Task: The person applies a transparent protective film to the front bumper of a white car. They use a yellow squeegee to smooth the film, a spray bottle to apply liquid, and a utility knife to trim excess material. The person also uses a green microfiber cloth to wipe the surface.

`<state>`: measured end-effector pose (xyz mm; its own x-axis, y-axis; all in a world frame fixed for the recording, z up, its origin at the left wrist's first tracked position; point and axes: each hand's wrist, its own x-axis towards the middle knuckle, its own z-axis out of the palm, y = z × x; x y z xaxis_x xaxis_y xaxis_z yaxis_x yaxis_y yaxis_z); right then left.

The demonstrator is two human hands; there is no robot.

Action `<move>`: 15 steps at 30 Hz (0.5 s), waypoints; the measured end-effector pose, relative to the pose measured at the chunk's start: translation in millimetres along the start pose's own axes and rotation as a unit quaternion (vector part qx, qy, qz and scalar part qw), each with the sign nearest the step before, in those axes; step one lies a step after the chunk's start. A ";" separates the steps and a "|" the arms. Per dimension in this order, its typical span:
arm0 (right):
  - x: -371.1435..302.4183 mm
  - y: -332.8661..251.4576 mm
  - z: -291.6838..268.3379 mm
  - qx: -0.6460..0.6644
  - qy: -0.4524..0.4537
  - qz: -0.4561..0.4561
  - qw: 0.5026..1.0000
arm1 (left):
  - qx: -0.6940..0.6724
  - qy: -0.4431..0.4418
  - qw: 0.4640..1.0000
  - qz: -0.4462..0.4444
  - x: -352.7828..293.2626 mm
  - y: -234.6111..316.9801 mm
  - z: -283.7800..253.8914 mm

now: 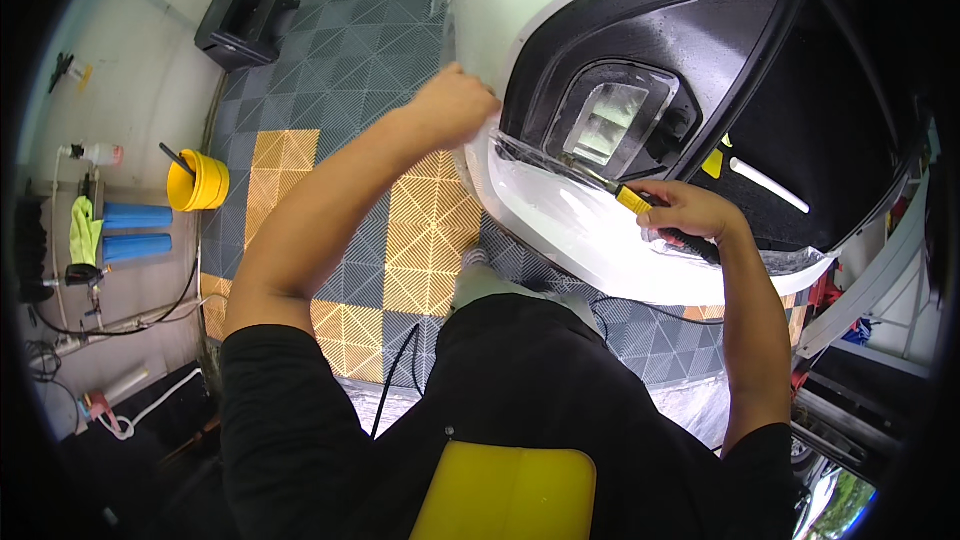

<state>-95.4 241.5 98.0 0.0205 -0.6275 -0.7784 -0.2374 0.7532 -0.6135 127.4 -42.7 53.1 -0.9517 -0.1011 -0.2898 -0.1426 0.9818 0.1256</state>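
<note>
The right hand point(695, 212) is wrapping around a slim tool point(634, 201) with a yellow collar and thin metallic nozzle, which is lying over the glossy white curved panel point(600, 240) beside matte black trim point(690, 15). The left hand point(455, 103) is curling its fingers by clear, wrinkled film point(466, 162) at the panel's edge; whether it is pinching it, I cannot tell. Two blue cylinders point(138, 231), one yellow bucket point(208, 183) and one black box point(238, 25) are standing out leftward; ribbed grey-and-orange tiles point(435, 210) are spreading below. One yellow slab point(510, 490) is blocking part of the black shirt point(520, 380).
</note>
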 end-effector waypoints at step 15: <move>-36.2 -7.2 81.5 0.001 0.080 -0.071 0.994 | -0.107 0.263 0.958 0.031 0.9 -45.4 88.7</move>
<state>-15.3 274.8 119.8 -0.1007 -0.7512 -0.6523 -0.2405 0.6546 -0.7167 157.1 -73.1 -37.0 -0.9576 -0.1656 0.2358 -0.0798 0.9388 0.3351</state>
